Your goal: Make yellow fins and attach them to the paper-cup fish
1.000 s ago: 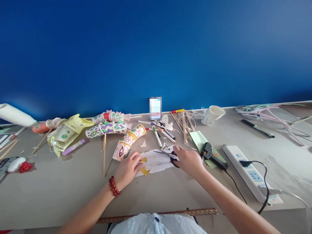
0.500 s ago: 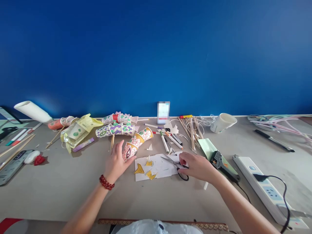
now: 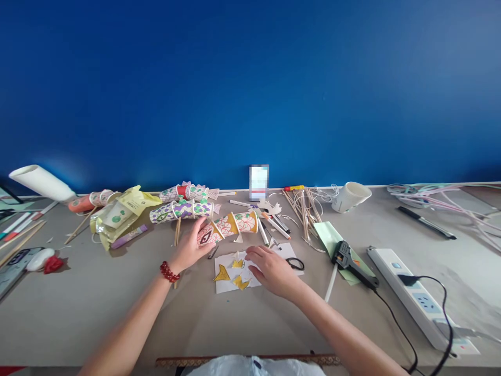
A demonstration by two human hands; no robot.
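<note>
My left hand (image 3: 191, 245), with a red bead bracelet on its wrist, has its thumb and fingers around the eye end of an orange-and-white paper-cup fish (image 3: 230, 225) with drawn scales. My right hand (image 3: 270, 266) is over the white paper sheet (image 3: 224, 286), fingers stretched and apart, nothing visible in them. Left of its fingertips lie yellow paper cut-outs: a fin-like piece (image 3: 222, 273), a small piece (image 3: 237, 264) and a notched piece (image 3: 240, 283). Scissors (image 3: 296, 264) lie right of that hand, black handles showing and blades mostly hidden.
Behind my left hand lies a purple-green paper-cup fish (image 3: 183, 210), with a yellow packet (image 3: 125, 214) to its left. Markers (image 3: 279, 227) and wooden sticks (image 3: 309, 211) lie toward the wall. A glue gun (image 3: 354, 266) and power strip (image 3: 418, 300) occupy the right.
My right hand has left the scissors and moved left over the paper. The orange paper-cup fish has turned, its far end swinging right and nearer, with my left hand still at its eye end.
</note>
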